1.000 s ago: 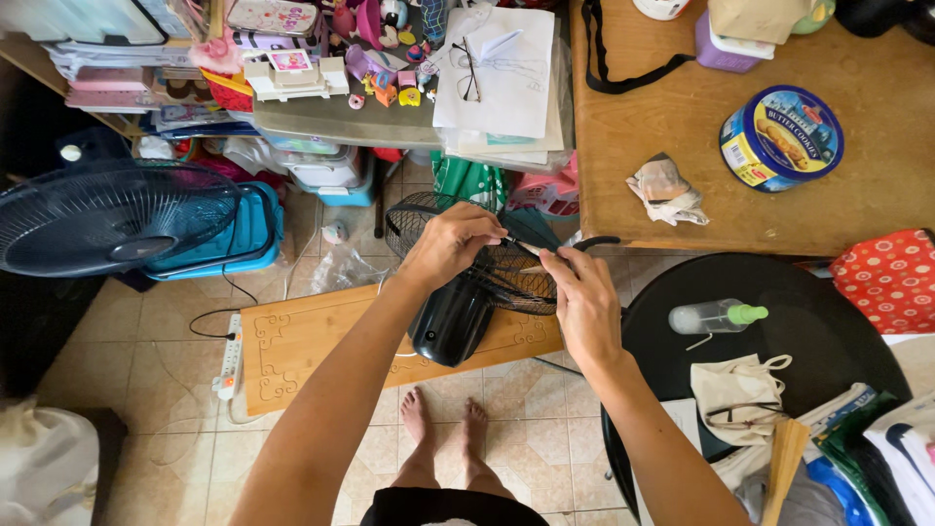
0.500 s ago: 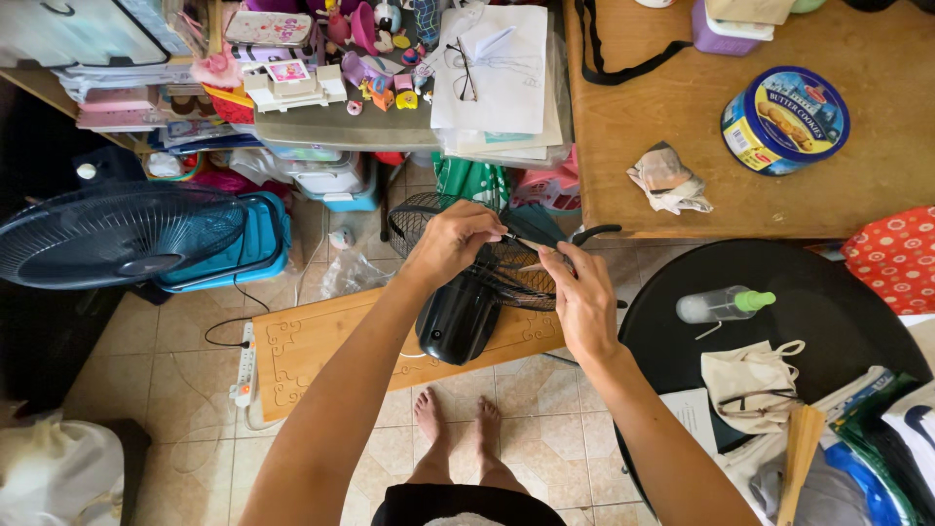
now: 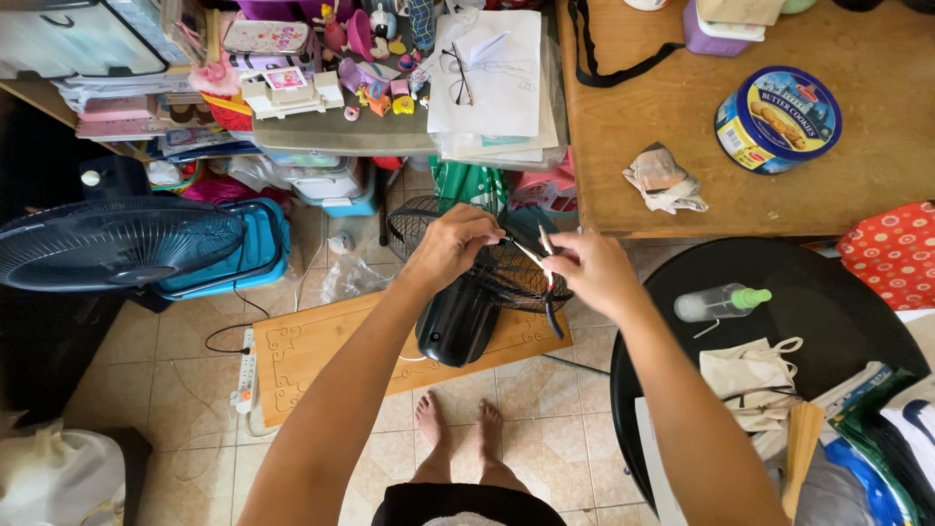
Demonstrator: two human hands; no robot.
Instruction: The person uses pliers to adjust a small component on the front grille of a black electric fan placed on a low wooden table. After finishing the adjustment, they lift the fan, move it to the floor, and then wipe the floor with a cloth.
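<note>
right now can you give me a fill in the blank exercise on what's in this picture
1. Both hands, the left hand and the right hand, work at a small black ____ lying on a wooden board.
2. The round cookie tin on the wooden table is mostly ____ in colour.
3. The spray bottle lying on the round black table has a ____ cap.
4. The person's feet on the tiled floor are ____.

Missing words: fan; blue; green; bare
</note>
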